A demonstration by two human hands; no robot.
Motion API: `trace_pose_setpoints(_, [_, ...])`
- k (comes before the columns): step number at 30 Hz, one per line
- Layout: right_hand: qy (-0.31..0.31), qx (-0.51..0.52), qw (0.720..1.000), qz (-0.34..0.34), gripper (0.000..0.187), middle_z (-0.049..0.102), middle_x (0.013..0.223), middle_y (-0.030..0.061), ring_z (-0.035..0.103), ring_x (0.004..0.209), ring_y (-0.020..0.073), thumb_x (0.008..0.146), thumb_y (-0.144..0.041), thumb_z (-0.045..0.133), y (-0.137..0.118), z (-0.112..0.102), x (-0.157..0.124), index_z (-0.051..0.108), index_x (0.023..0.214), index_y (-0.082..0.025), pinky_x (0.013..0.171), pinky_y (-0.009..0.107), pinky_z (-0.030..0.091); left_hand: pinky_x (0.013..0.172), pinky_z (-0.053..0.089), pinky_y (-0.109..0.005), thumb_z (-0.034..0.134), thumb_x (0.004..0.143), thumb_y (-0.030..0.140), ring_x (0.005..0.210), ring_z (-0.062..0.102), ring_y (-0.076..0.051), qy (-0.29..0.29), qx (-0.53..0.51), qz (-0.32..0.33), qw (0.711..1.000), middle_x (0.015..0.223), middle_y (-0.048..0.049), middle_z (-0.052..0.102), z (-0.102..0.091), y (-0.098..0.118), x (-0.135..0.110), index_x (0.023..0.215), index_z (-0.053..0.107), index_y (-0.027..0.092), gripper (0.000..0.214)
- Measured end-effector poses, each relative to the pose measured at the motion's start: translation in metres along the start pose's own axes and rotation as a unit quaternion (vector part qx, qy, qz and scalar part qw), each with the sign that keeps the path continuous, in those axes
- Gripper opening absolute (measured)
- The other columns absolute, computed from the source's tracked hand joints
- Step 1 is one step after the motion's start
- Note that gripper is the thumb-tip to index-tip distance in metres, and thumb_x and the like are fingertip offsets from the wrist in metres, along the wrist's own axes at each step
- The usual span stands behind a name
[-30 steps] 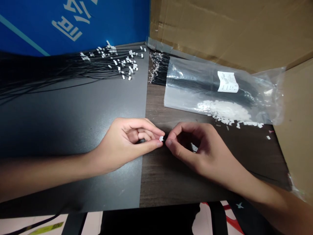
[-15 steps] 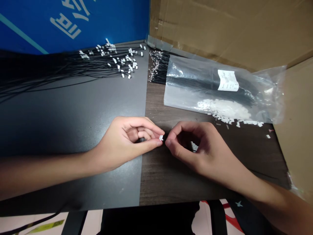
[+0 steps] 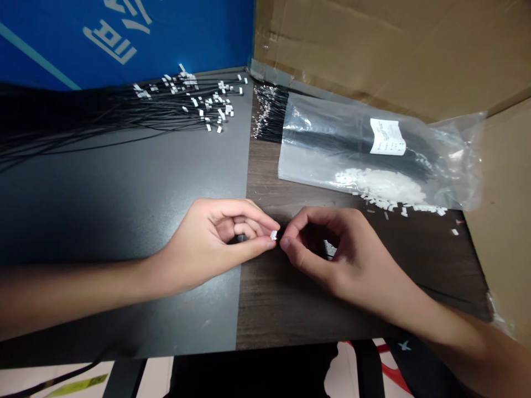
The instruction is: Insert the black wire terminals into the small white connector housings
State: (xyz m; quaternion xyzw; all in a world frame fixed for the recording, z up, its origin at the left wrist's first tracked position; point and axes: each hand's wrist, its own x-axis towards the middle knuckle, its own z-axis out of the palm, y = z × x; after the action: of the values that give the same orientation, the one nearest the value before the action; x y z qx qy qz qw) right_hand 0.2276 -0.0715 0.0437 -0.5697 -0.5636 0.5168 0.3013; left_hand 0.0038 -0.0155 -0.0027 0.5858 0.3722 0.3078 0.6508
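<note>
Between the thumb and index fingertip of my left hand [image 3: 226, 235] is a small white plastic connector [image 3: 273, 235], with a tiny metal tip showing at its right side. My right hand [image 3: 327, 243] is closed in a pinch just to the right, its fingertips a small gap away from the connector. A thin black wire [image 3: 446, 293] shows beyond the right wrist, and a dark line inside the curl of the fingers looks like the same wire. The end within the right pinch is hidden by the fingers.
Black wires with white connectors [image 3: 211, 105] lie at the back left, against a blue panel [image 3: 186, 33]. A clear bag [image 3: 315, 166] at the back right covers bundled black wires [image 3: 271, 119]. Loose white connectors [image 3: 381, 185] lie under its front edge. Cardboard [image 3: 373, 50] walls the back.
Almost nothing differs. The white connector has turned slightly in my left fingertips; both hands stay in nearly the same place.
</note>
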Motion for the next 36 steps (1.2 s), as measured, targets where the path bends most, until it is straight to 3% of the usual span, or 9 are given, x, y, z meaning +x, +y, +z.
trace_pose_setpoints(15, [0.005,-0.006,1.000,0.017,0.009,0.076,0.071,0.0016,0.064,0.064,0.0131,0.086,-0.020,0.078,-0.0010,-0.0003,0.0005,0.077,0.077,-0.019,0.059,0.023,0.053,0.070,0.067,-0.017,0.093,0.086,0.012,0.074,0.080,-0.013,-0.009,0.004,0.018,1.000,0.093,-0.0074,0.091,-0.0017,0.0002,-0.0005,0.097,0.098,0.021,0.015])
trace_pose_setpoints(24, [-0.007,0.033,0.999,0.024,0.008,0.074,0.074,0.0005,0.064,0.069,0.0141,0.091,-0.021,0.083,0.0011,-0.0011,0.0002,0.080,0.084,-0.019,0.061,0.023,0.052,0.076,0.072,-0.018,0.098,0.087,0.010,0.080,0.085,-0.015,0.001,-0.013,0.030,0.999,0.095,-0.0067,0.092,0.0007,-0.0024,-0.0048,0.097,0.099,0.024,0.017])
trace_pose_setpoints(29, [-0.027,0.079,0.996,0.030,0.019,0.074,0.077,0.0004,0.065,0.073,0.0148,0.094,-0.026,0.092,0.0035,-0.0016,0.0009,0.078,0.084,-0.019,0.064,0.023,0.053,0.075,0.072,-0.014,0.095,0.087,0.003,0.079,0.086,-0.013,0.002,-0.026,0.065,0.998,0.094,-0.0046,0.093,0.0012,-0.0009,-0.0053,0.095,0.100,0.027,0.025])
trace_pose_setpoints(36, [-0.052,0.100,0.993,0.029,0.031,0.068,0.077,-0.0014,0.058,0.071,0.0135,0.098,-0.037,0.097,0.0052,0.0003,0.0015,0.076,0.084,-0.019,0.065,0.024,0.049,0.072,0.071,-0.014,0.094,0.085,-0.001,0.077,0.085,-0.014,0.006,-0.033,0.066,0.997,0.091,-0.0057,0.092,0.0016,0.0036,-0.0055,0.091,0.100,0.026,0.028])
